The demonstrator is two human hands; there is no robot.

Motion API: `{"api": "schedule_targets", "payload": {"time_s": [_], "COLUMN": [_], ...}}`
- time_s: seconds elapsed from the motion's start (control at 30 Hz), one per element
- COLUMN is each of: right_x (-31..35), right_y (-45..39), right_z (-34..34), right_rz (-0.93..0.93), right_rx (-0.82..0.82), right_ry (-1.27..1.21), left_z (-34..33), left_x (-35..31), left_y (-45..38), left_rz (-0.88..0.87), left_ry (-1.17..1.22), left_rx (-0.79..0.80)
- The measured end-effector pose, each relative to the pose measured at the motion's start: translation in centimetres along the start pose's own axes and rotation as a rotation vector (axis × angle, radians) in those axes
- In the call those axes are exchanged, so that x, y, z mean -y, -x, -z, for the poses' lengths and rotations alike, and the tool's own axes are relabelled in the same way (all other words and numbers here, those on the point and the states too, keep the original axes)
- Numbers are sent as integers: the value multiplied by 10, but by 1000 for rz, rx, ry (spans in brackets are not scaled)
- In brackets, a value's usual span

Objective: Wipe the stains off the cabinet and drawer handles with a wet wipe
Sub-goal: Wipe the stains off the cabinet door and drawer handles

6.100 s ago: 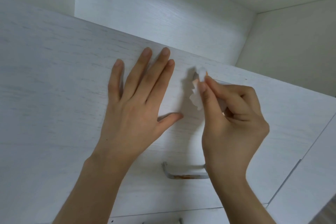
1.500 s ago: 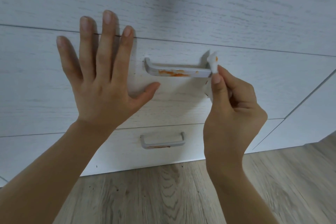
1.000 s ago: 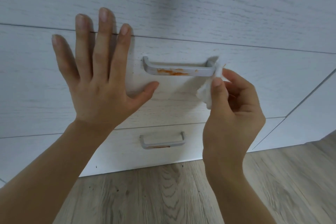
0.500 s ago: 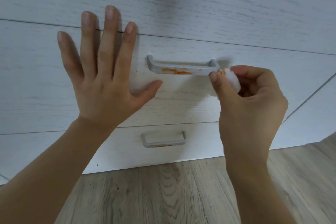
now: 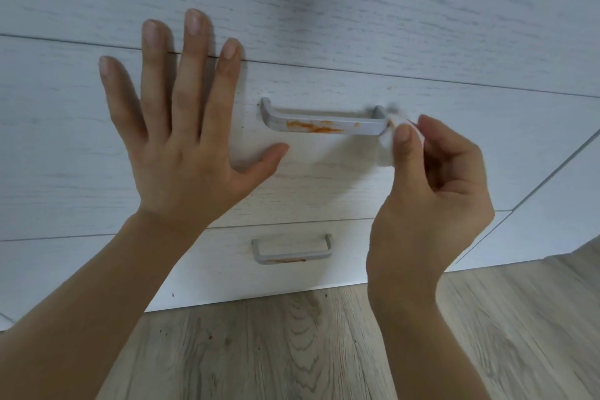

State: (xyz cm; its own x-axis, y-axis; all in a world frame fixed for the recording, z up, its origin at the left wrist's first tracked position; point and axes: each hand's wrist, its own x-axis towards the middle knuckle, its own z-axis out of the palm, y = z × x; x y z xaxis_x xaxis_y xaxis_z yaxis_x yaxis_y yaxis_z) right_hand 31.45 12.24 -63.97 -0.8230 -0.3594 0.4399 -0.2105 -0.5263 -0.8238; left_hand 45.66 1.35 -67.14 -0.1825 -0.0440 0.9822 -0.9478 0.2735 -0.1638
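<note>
Head view: left hand point(image 5: 181, 153) flat on the white drawer front point(image 5: 454, 146), fingers point(image 5: 191, 75) straight and spread wide, thumb out toward the handle, holding nothing; fingertips reach the seam with the panel above. Right hand point(image 5: 431, 201) pinches a small wadded wet wipe point(image 5: 388, 140) between thumb and curled forefinger, other fingers curled loosely behind. Wipe touches the right end of the upper drawer handle point(image 5: 324, 122), a grey bar; wipe blurred, with an orange tinge at its top edge. Orange smears run along the handle's front face from left of centre to the middle, uncovered. Lower drawer handle point(image 5: 292, 250) sits below between the two forearms, orange streak on its bottom bar. Wood-grain floor point(image 5: 292, 351) beneath the cabinet; right forearm covers part of the lower drawer's right side.
</note>
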Motion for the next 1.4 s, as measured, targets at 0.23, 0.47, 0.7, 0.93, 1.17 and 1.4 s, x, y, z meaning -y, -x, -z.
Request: {"api": "schedule_targets", "payload": {"time_s": [0.23,0.47,0.7,0.93,1.17,1.4], "right_x": [-1,-6,-6,-4,-6,-11], "right_y": [7,12,6,6,11,7], "right_z": [-9,-3,-4,-7,-1,-2], "right_rz": [-132,83,85,177,327,380], "right_rx": [-31,68,105,100,73,110], "right_ry": [-128,145,58,136,182,252], "left_z": [1,2,0,1,3,1], "left_x": [0,0,0,0,0,0], "left_y": [0,0,1,0,-1,-1], "left_rz": [7,9,7,7,-3,0], "left_ry": [23,18,1,1,13,6], "left_rx": [18,18,10,17,25,19]}}
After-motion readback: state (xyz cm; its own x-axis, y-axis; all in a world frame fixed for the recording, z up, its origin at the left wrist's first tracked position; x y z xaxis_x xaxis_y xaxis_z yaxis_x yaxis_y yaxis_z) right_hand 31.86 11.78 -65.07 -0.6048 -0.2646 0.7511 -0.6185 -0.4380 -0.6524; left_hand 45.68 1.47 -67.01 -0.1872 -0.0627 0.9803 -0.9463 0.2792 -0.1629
